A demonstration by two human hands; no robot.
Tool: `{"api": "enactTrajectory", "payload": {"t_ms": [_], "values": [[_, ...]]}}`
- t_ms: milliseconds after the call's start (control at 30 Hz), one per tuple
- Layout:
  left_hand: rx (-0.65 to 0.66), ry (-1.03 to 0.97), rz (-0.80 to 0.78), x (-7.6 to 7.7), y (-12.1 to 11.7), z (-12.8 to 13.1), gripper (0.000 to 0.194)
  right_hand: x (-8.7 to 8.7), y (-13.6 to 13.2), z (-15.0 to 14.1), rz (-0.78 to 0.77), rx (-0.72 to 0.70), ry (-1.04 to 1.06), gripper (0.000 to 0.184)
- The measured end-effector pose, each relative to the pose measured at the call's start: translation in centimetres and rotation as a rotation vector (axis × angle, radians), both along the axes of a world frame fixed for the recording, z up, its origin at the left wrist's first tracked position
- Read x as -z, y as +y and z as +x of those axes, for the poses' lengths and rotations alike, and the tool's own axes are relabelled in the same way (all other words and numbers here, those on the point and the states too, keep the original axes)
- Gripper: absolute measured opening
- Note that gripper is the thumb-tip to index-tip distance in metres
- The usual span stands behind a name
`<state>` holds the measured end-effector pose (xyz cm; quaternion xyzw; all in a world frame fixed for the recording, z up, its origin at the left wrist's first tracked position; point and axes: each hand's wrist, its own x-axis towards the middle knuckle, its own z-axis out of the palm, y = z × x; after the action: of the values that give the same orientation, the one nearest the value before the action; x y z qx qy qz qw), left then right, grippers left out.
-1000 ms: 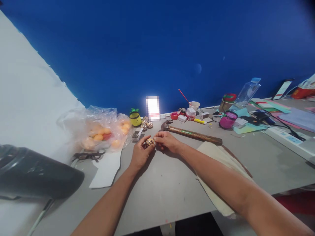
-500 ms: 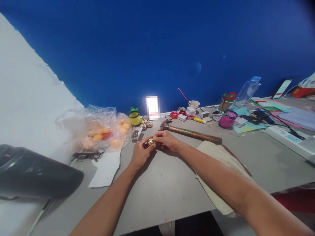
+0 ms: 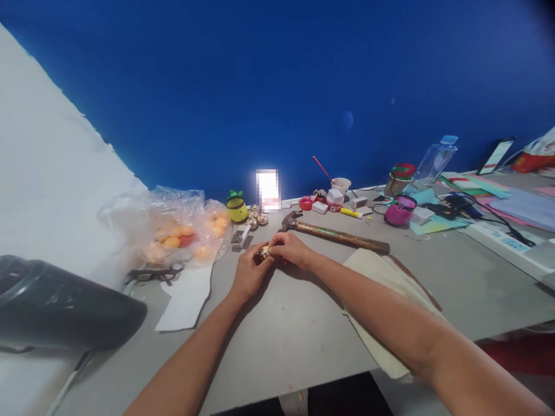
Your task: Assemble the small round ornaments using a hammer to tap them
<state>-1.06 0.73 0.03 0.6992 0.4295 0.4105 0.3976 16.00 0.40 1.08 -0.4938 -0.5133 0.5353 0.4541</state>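
Note:
A small orange-yellow ball dotted with shiny metal studs (image 3: 264,252) is held between the thumb and fingers of my left hand (image 3: 249,271), just above the table. My right hand (image 3: 292,250) has its thumb and fingertips pinched together against the ball's right side. Whatever sits in that pinch is too small to make out. Close behind my left hand stands a small open box (image 3: 238,238) of tiny metal pieces. Several similar shiny studded balls (image 3: 258,219) lie beyond it. A claw hammer (image 3: 336,234) rests behind my right hand.
To the left are a clear plastic bag of orange balls (image 3: 173,237), eyeglasses (image 3: 154,274), white paper (image 3: 186,303) and a dark cylinder (image 3: 69,303). A folded cloth (image 3: 377,300) lies under my right forearm. Cups, little boxes, a bottle (image 3: 436,162) and a power strip (image 3: 507,254) stand right.
The studded ball has turned slightly in my left hand. My right fingertips have shifted a little left, closer onto the ball. Everything else stays in place.

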Motion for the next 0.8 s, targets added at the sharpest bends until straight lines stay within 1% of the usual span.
{"api": "enactTrajectory", "payload": {"t_ms": [133,200,300,367,400,467,533,567,600,667,733,800], "values": [[-0.025,0.022,-0.067,-0.3,-0.3,0.2,0.048,-0.1,-0.1,0.3,-0.022,-0.051,0.045,0.014],[-0.028,0.013,-0.058,-0.5,-0.4,0.3,0.043,-0.1,-0.2,0.1,0.019,-0.04,-0.02,0.014],[-0.02,-0.028,-0.082,-0.8,-0.4,0.3,0.038,-0.1,-0.1,-0.2,0.157,0.017,-0.177,0.012],[-0.009,-0.107,-0.184,-0.8,-0.5,0.4,0.045,-0.3,0.1,0.1,0.248,0.088,-0.274,0.014],[0.001,-0.16,-0.247,-0.8,-0.5,0.5,0.05,-0.5,0.3,0.4,0.27,0.149,-0.331,0.015],[0.034,-0.273,-0.352,-0.8,-0.5,0.6,0.06,-0.9,0.6,1.6,0.281,0.314,-0.499,0.017],[0.06,-0.385,-0.422,-0.9,-0.4,0.6,0.062,-1.2,0.8,3.1,0.288,0.473,-0.78,0.014],[0.064,-0.431,-0.452,-1.0,-0.4,0.5,0.06,-1.1,0.9,3.8,0.297,0.506,-0.942,0.019],[0.062,-0.467,-0.479,-1.2,-0.3,0.5,0.059,-1.0,1.0,4.4,0.286,0.512,-1.088,0.027],[0.043,-0.5,-0.514,-1.5,-0.2,0.3,0.057,-0.6,1.1,5.4,0.211,0.452,-1.292,0.036],[0.025,-0.491,-0.52,-1.8,-0.1,0.1,0.056,0.0,1.2,5.9,0.14,0.379,-1.389,0.041],[0.02,-0.489,-0.514,-2.0,0.0,0.0,0.056,0.5,1.4,6.0,0.119,0.352,-1.432,0.041]]}}
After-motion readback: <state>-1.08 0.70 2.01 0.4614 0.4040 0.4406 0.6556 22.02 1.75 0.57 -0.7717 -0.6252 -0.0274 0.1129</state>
